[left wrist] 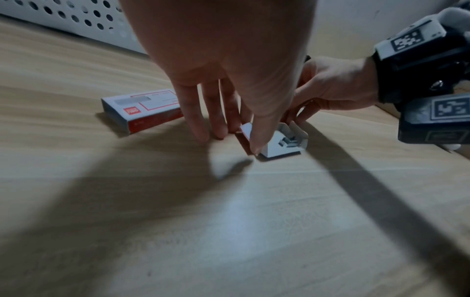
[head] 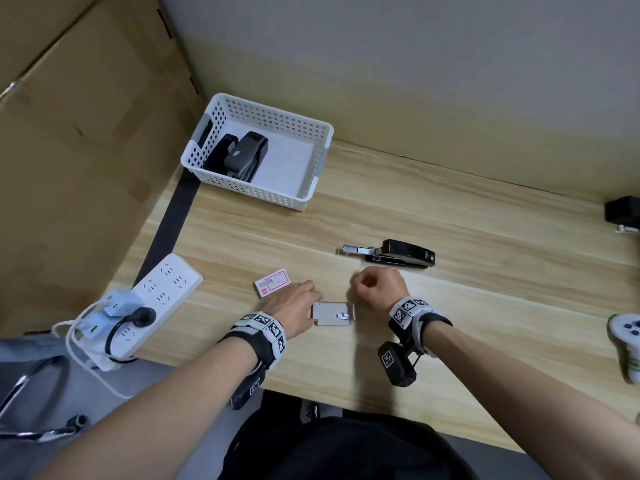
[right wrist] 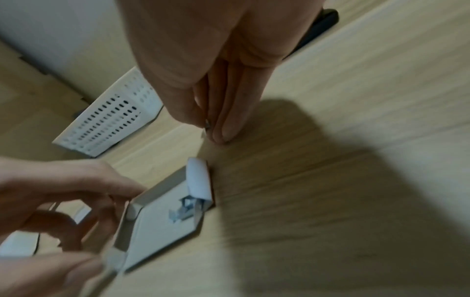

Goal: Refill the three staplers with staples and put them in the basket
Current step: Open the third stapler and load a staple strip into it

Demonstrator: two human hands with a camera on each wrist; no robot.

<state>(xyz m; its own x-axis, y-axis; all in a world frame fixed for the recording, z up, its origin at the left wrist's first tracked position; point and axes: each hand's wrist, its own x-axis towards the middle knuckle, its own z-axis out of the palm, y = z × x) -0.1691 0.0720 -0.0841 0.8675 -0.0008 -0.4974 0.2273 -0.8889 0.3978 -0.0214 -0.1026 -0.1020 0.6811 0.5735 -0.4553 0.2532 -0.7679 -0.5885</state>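
On the wooden table lies a black stapler [head: 403,255] with its metal magazine slid out to the left. Two dark staplers [head: 242,154] lie in the white perforated basket [head: 277,109]. In front of me sits the grey inner tray of a staple box [head: 329,314] with a few loose staples [right wrist: 184,211] in it. My left hand [head: 296,306] pinches the tray's left end, thumb [left wrist: 258,138] on its edge. My right hand [head: 375,285], just behind the tray, pinches a small strip of staples [right wrist: 206,125] between thumb and fingers. The red-and-white box sleeve [head: 273,283] lies to the left.
A white power strip [head: 152,299] with plugs hangs over the table's left edge. Cardboard boxes [head: 69,133] stand to the left, a wall behind. At the right edge are a black object [head: 623,211] and a white game controller [head: 627,337].
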